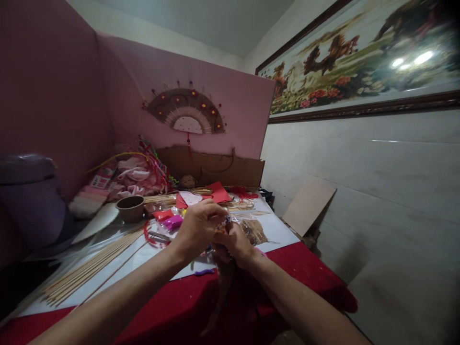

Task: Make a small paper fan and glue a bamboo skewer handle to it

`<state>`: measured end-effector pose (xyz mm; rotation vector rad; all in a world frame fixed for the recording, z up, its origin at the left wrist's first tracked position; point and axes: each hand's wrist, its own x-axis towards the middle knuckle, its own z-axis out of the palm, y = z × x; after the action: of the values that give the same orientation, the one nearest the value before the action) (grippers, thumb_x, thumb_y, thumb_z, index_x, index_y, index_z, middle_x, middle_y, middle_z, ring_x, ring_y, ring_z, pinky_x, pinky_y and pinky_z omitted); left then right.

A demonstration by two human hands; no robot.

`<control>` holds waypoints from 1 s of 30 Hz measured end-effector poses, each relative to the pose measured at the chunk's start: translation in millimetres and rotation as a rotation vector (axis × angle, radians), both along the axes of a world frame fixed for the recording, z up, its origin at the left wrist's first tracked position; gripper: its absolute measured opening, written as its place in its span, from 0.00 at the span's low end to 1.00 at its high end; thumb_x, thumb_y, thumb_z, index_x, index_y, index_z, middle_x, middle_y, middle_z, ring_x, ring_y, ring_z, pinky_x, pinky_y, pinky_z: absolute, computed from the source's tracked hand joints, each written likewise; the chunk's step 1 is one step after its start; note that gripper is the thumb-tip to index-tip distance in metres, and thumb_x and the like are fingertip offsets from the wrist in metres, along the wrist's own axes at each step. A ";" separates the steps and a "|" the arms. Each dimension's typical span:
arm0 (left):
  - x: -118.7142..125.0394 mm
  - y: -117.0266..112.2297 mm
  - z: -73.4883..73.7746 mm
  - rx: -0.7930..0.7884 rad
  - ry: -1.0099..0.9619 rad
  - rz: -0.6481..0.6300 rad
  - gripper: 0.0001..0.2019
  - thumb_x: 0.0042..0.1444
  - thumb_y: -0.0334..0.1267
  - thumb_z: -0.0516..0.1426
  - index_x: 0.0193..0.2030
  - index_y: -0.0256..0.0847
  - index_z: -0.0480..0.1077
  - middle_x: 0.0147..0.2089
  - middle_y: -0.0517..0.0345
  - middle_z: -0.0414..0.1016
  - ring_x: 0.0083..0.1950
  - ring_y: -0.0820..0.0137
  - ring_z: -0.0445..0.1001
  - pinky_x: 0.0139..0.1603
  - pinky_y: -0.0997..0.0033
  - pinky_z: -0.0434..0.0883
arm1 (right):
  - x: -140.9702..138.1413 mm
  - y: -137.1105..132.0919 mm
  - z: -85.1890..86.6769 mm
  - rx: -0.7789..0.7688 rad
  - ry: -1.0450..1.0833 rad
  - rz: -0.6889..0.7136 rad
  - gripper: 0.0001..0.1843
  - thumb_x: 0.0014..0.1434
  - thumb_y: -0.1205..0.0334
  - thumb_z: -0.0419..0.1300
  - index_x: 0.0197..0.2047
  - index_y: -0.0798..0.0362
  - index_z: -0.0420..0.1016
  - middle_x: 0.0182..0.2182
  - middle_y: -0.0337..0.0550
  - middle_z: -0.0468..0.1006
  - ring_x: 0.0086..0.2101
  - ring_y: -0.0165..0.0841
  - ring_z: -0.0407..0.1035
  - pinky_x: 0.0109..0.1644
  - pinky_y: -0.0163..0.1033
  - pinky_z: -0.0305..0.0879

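My left hand [199,226] and my right hand [239,245] meet over the front of the table, with fingers bent in a pinch. Between the fingertips shows a small dark purple and whitish piece [227,219], too small to name. A brown cloth-like strip [223,285] hangs down from under my right hand, over the red cloth. The fingers hide most of what is held. Just right of my hands lies a piece of brown burlap [253,231]. Left of them are pliers-like metal tools [160,236] and a magenta packet [172,223].
Bundled thin wooden sticks [97,263] cover the table's left side. Behind them stands a brown bowl [130,209]. Red paper [218,192] lies farther back, before a cardboard strip [230,167]. A decorated fan [187,111] hangs on the pink panel. A purple bin [34,206] stands left.
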<state>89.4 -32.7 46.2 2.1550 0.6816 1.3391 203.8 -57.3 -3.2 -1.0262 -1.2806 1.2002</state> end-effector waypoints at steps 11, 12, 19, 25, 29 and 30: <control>6.5 3.4 26.9 0.546 0.643 0.254 0.09 0.52 0.24 0.48 0.32 0.35 0.68 0.34 0.52 0.66 0.27 0.72 0.64 0.27 0.71 0.61 | 0.6 0.5 -5.1 0.109 -0.175 -0.038 0.13 0.46 0.64 0.56 0.14 0.53 0.61 0.07 0.31 0.60 0.08 0.22 0.51 0.09 0.28 0.44; 4.5 6.7 30.0 0.508 0.557 0.284 0.09 0.52 0.24 0.47 0.32 0.36 0.67 0.34 0.53 0.67 0.27 0.71 0.64 0.28 0.71 0.61 | 0.8 -1.0 -3.4 0.121 -0.205 -0.028 0.14 0.48 0.63 0.56 0.14 0.54 0.61 0.07 0.31 0.59 0.08 0.22 0.51 0.10 0.28 0.44; -12.6 13.3 36.0 -0.104 0.071 0.098 0.13 0.51 0.40 0.52 0.19 0.39 0.60 0.18 0.64 0.56 0.21 0.76 0.54 0.21 0.76 0.53 | 3.8 -1.1 -3.4 0.163 -0.243 0.043 0.15 0.51 0.58 0.59 0.18 0.54 0.63 0.10 0.31 0.61 0.10 0.22 0.52 0.13 0.28 0.47; -18.2 2.8 36.2 -0.425 -0.002 -0.095 0.19 0.53 0.50 0.51 0.18 0.40 0.57 0.15 0.68 0.49 0.16 0.79 0.46 0.17 0.77 0.48 | 8.5 4.9 -12.5 0.226 -0.366 -0.015 0.13 0.52 0.58 0.58 0.21 0.54 0.66 0.13 0.33 0.64 0.15 0.24 0.55 0.18 0.30 0.50; -20.8 3.5 32.9 -0.200 0.137 -0.028 0.13 0.49 0.44 0.56 0.21 0.39 0.60 0.18 0.65 0.58 0.20 0.77 0.54 0.21 0.77 0.53 | 9.2 3.2 -11.3 0.252 -0.411 -0.034 0.13 0.53 0.57 0.58 0.21 0.55 0.67 0.13 0.33 0.64 0.16 0.24 0.56 0.20 0.30 0.52; -20.8 2.6 30.8 -0.102 0.179 -0.001 0.11 0.50 0.42 0.55 0.22 0.39 0.61 0.20 0.64 0.60 0.22 0.76 0.57 0.23 0.76 0.55 | 8.7 2.8 -10.5 0.246 -0.421 -0.037 0.14 0.53 0.57 0.58 0.20 0.55 0.67 0.12 0.33 0.63 0.16 0.25 0.55 0.20 0.30 0.51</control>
<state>68.5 -30.1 76.9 2.2090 0.7997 1.0942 212.5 -54.5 -13.7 -1.1487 -1.6800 0.7948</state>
